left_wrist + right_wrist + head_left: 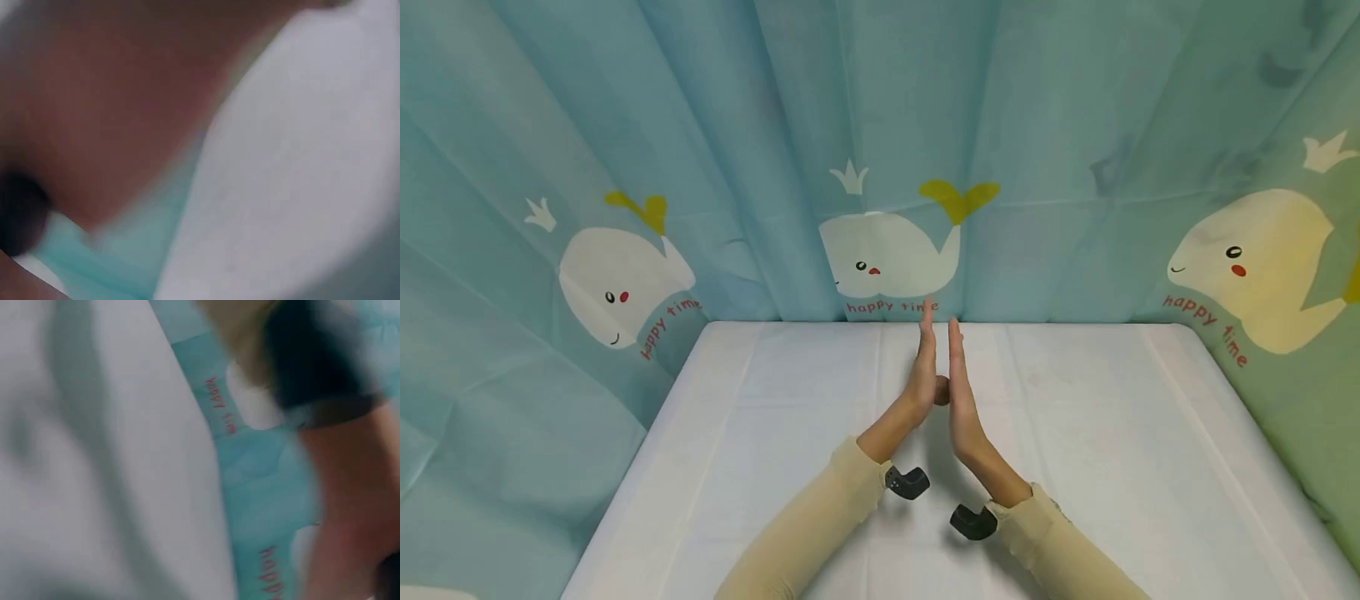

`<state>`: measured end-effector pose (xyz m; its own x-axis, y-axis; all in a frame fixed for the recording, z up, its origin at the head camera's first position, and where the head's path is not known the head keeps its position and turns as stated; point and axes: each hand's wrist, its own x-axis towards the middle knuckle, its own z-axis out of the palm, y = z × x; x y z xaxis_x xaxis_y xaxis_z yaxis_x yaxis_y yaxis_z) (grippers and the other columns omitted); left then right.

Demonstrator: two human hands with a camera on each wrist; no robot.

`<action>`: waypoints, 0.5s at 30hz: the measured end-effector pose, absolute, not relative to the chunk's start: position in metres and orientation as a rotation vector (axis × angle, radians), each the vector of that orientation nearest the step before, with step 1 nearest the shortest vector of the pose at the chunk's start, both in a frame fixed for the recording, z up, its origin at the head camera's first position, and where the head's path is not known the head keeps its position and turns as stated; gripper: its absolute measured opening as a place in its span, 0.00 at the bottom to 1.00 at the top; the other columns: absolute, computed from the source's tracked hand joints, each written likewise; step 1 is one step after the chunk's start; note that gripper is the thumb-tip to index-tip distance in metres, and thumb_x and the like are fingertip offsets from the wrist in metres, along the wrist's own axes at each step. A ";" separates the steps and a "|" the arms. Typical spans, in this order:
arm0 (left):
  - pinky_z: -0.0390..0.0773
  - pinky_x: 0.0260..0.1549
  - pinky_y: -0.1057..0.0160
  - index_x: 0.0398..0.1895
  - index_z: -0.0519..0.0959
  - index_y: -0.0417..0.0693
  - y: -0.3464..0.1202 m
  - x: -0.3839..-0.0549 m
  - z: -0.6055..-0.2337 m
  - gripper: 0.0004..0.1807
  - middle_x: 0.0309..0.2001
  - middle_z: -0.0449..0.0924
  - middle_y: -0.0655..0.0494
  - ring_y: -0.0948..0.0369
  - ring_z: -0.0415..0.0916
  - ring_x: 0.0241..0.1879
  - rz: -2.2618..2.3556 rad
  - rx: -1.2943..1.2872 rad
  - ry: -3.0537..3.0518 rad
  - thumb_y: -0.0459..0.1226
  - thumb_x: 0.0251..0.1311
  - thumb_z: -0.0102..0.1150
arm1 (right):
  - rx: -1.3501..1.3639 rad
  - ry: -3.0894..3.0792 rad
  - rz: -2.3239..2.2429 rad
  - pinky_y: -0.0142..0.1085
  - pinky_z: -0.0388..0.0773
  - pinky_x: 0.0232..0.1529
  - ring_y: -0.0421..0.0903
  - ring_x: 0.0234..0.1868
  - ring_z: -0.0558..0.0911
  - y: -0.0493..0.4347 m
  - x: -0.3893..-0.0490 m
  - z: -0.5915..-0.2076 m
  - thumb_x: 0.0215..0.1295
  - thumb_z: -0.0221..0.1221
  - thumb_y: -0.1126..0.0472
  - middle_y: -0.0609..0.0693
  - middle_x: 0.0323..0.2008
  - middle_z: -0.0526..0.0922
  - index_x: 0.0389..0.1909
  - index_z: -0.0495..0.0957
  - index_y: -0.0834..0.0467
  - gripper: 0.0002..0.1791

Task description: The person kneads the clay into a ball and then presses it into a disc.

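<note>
In the head view a small brown round ball (942, 391) sits between two upright palms, above the white table. My left hand (922, 375) touches it from the left with straight fingers pointing away from me. From the right my right hand (961, 392) presses against it, its fingers straight too. The fingertips of both hands lean close together. Large and blurred, a hand (125, 112) fills the upper left of the left wrist view, beside a dark round shape (22, 212). The ball's surface detail is too small to tell.
A white-covered table (790, 467) spreads beneath both arms. Behind and beside it hangs a blue-green curtain (1045, 108) printed with white whales. A black wrist device (908, 482) is strapped at the left cuff, another black device (973, 522) at the right one.
</note>
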<state>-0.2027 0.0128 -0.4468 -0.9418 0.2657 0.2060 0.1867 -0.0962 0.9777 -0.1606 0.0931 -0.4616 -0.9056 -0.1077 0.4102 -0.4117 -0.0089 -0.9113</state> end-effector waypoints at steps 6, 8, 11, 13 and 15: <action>0.33 0.77 0.45 0.84 0.29 0.56 0.016 -0.191 -0.465 0.34 0.84 0.25 0.57 0.58 0.26 0.81 2.208 0.637 1.979 0.56 0.81 0.10 | 0.585 -2.104 1.870 0.54 0.25 0.77 0.44 0.82 0.32 0.105 -0.179 -0.441 0.83 0.23 0.43 0.44 0.83 0.37 0.84 0.36 0.46 0.33; 0.34 0.77 0.49 0.84 0.28 0.56 0.018 -0.182 -0.463 0.35 0.83 0.23 0.58 0.57 0.27 0.81 2.208 0.671 1.940 0.56 0.81 0.11 | 0.556 -2.110 1.919 0.54 0.27 0.77 0.42 0.81 0.31 0.114 -0.190 -0.443 0.84 0.21 0.45 0.41 0.83 0.33 0.84 0.33 0.43 0.31; 0.34 0.78 0.50 0.83 0.26 0.58 0.018 -0.171 -0.456 0.37 0.83 0.20 0.59 0.54 0.29 0.82 2.214 0.688 1.892 0.60 0.79 0.11 | 0.521 -2.088 2.034 0.55 0.27 0.77 0.40 0.81 0.30 0.124 -0.201 -0.454 0.84 0.19 0.49 0.38 0.82 0.29 0.83 0.30 0.40 0.30; 0.33 0.77 0.48 0.83 0.27 0.58 0.017 -0.168 -0.450 0.39 0.82 0.20 0.60 0.53 0.30 0.82 2.228 0.684 1.885 0.63 0.78 0.11 | 0.508 -2.077 2.097 0.55 0.26 0.77 0.41 0.81 0.30 0.125 -0.202 -0.463 0.84 0.18 0.50 0.39 0.82 0.28 0.83 0.28 0.41 0.30; 0.33 0.77 0.48 0.84 0.28 0.58 0.015 -0.170 -0.444 0.39 0.83 0.22 0.61 0.53 0.30 0.82 2.252 0.669 1.902 0.63 0.78 0.11 | 0.521 -2.064 2.137 0.54 0.26 0.77 0.41 0.81 0.30 0.122 -0.199 -0.470 0.84 0.17 0.51 0.40 0.82 0.27 0.83 0.28 0.43 0.30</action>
<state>-0.1701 0.0149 -0.4440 -0.8952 0.3659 0.2543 0.1896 -0.2037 0.9605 -0.1987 0.1217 -0.4700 -0.9328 -0.1464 0.3295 -0.3242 -0.0594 -0.9441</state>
